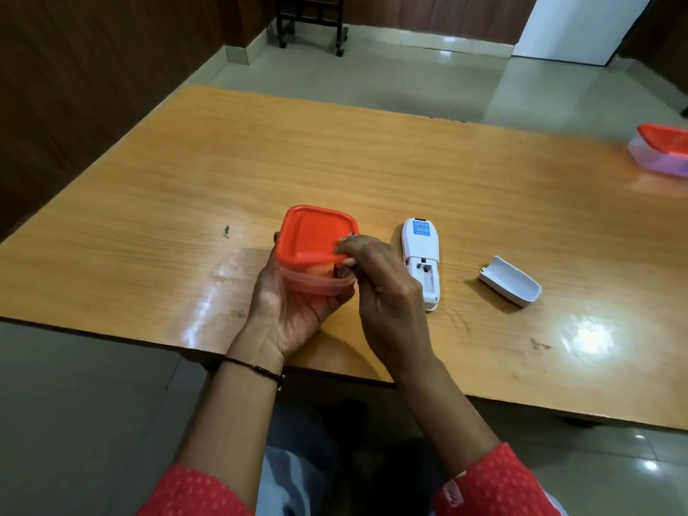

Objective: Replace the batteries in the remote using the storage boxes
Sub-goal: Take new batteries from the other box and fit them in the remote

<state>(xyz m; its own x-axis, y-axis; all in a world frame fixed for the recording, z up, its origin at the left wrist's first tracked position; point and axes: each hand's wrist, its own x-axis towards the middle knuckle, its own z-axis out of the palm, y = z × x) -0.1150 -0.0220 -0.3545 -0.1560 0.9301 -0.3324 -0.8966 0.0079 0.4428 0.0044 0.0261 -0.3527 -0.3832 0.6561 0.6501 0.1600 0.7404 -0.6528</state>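
A small clear storage box (316,284) with an orange lid (314,232) sits near the table's front edge. My left hand (288,307) grips the box from its near side. My right hand (379,288) pinches the lid's near right corner, which is raised a little off the box. Just to the right lies the white remote (420,255), face down, with its battery compartment uncovered. The remote's white battery cover (510,280) lies apart, further right. What is inside the box is hidden by the lid and my fingers.
A second storage box (661,150) with an orange lid stands at the far right edge of the wooden table (335,162). A dark chair (311,20) stands on the tiled floor beyond the table.
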